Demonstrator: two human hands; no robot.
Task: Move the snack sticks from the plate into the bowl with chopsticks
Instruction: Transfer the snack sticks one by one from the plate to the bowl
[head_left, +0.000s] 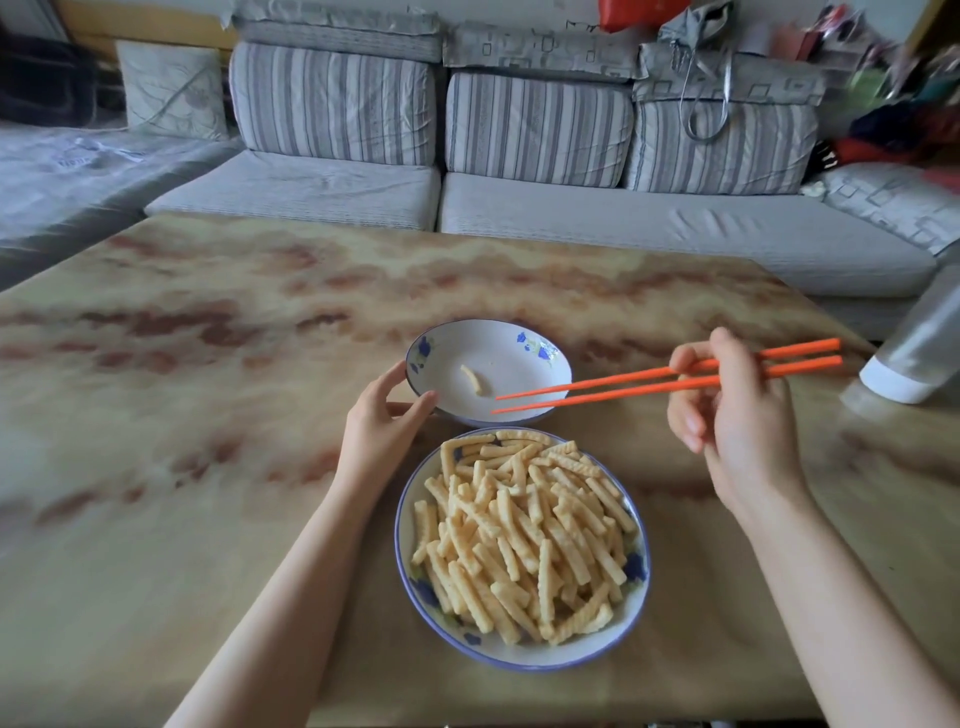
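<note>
Head view. A grey sofa (519, 218) with striped back cushions runs along the far side of a table (182, 415) whose top is marbled beige and brown.

On the table's near half stands a round white plate (524, 659) with a blue rim and blue flower print. It carries a heap of pale yellow crinkle-cut snack sticks (524, 535) that covers nearly its whole face. Just beyond the plate, almost touching it, sits a white ceramic bowl (498, 338) with blue flowers on its inner wall.

The left hand (379, 431) lies at the bowl's near-left side. Its thumb and forefinger are spread in a curve and grip the rim between them; the other fingers are hidden behind the hand.

The right hand (737, 415) is raised to the right of the bowl. It holds a pair of orange chopsticks (623, 378) near their thick ends, with the upper fingers and thumb pinching them and the lower fingers loosely curled beneath. The chopsticks point left. Their tips stand slightly apart over the bowl's near-right rim and hold nothing.

A white and silver container (914, 353) stands at the table's right edge, partly cut off.

One lone snack stick (475, 380) lies on the bowl's floor, left of the chopstick tips and apart from them.
</note>
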